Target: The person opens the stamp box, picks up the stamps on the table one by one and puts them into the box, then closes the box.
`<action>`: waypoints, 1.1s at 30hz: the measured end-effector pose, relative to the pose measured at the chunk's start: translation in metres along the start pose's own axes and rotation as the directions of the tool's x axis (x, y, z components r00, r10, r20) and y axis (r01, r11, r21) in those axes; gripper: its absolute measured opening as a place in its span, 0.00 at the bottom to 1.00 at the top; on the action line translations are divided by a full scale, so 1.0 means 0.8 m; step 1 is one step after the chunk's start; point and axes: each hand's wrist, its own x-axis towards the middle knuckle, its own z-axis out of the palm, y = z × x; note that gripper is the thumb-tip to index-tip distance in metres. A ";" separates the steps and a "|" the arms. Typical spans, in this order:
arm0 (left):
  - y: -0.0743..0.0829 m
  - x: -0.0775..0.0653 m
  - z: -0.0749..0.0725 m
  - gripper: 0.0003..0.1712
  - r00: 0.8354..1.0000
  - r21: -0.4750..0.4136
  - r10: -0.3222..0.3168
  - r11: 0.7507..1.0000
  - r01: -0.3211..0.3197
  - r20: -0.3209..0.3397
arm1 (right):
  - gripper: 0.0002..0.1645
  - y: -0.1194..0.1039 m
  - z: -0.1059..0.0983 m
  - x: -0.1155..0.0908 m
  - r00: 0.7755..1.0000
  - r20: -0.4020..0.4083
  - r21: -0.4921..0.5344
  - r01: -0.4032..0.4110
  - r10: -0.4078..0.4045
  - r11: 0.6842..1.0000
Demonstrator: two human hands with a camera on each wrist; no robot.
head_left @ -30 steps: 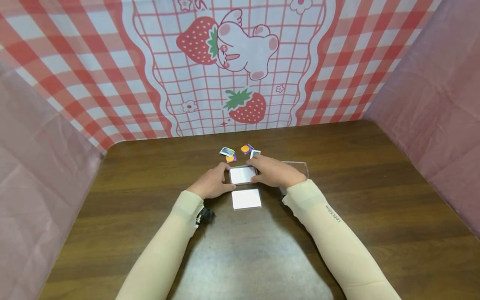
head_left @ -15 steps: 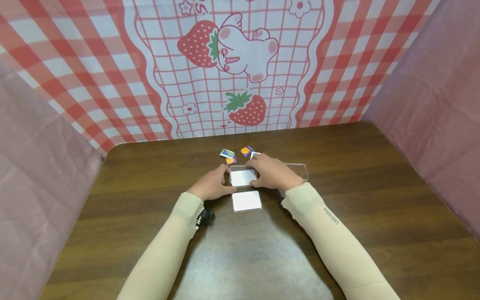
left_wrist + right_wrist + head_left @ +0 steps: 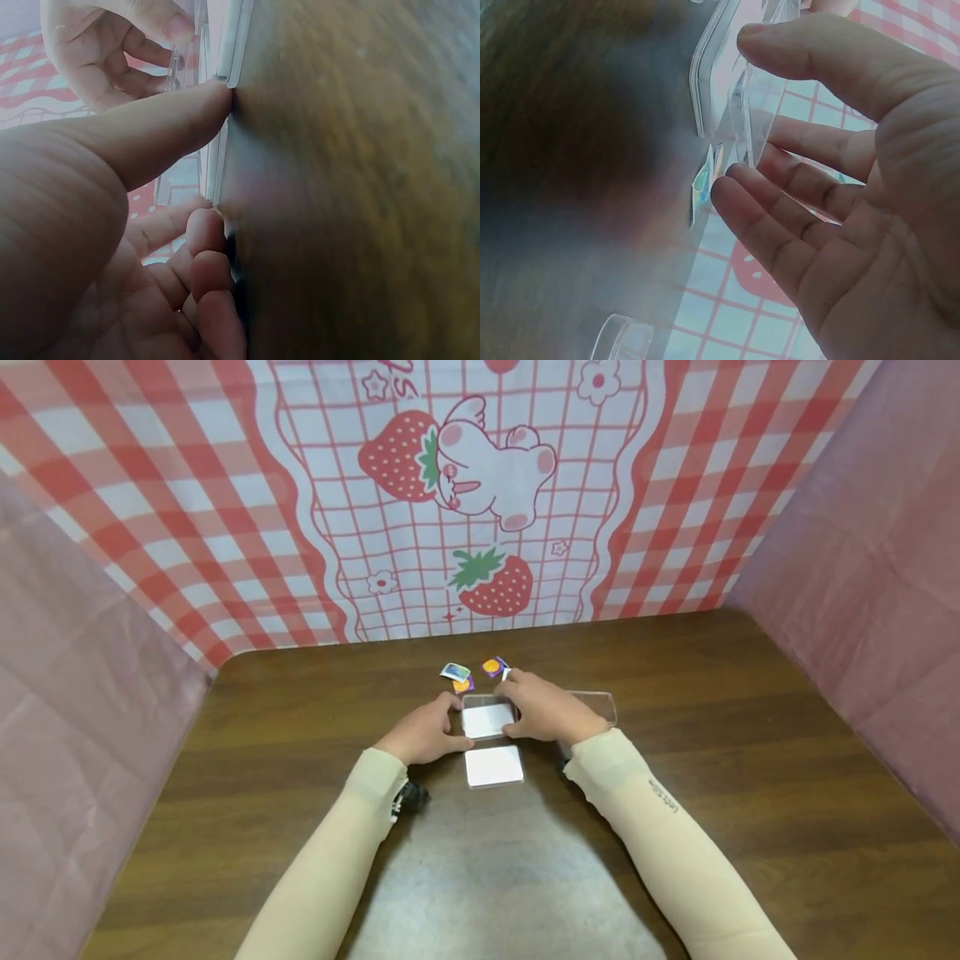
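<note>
A small rectangular clear plastic case [image 3: 487,722] with a white surface lies on the table between the hands. My left hand [image 3: 423,732] grips its left end, thumb at the near corner and fingertips at the far one. My right hand [image 3: 551,706] pinches a clear plastic piece [image 3: 754,112], like a lid, between thumb and fingers. In the right wrist view this piece stands slanted and partly apart from the white-faced part [image 3: 718,67]. Just nearer to me lies a second flat clear case with a white face [image 3: 494,766], touched by neither hand.
Beyond the hands lie small stickers or cards: a blue-green picture [image 3: 455,672], an orange-purple one [image 3: 463,685] and another orange-purple one [image 3: 492,666]. A clear plastic tray [image 3: 596,706] sits behind the right wrist. A checked cloth [image 3: 675,485] hangs at the table's back.
The clear piece in my right hand has tilted up at its far side, leaving a see-through strip above the white face. My hands have barely moved; the head view has shifted slightly.
</note>
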 end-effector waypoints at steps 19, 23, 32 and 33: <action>0.003 -0.002 0.001 0.34 1.000 0.009 0.014 1.000 -0.014 -0.020 | 0.34 0.001 -0.001 -0.005 0.999 0.048 0.010 0.009 -0.009 1.000; 0.004 -0.002 0.001 0.34 1.000 0.002 0.018 1.000 -0.018 -0.015 | 0.34 0.004 -0.003 -0.008 0.999 0.038 -0.002 0.007 -0.007 1.000; 0.005 -0.003 -0.002 0.33 1.000 -0.003 0.028 1.000 -0.028 -0.011 | 0.35 0.007 -0.004 -0.005 0.999 0.034 -0.019 0.002 -0.002 1.000; 0.005 -0.004 -0.002 0.34 0.999 -0.001 0.030 1.000 -0.030 -0.012 | 0.35 0.007 -0.004 -0.004 0.999 0.034 -0.022 0.003 -0.002 1.000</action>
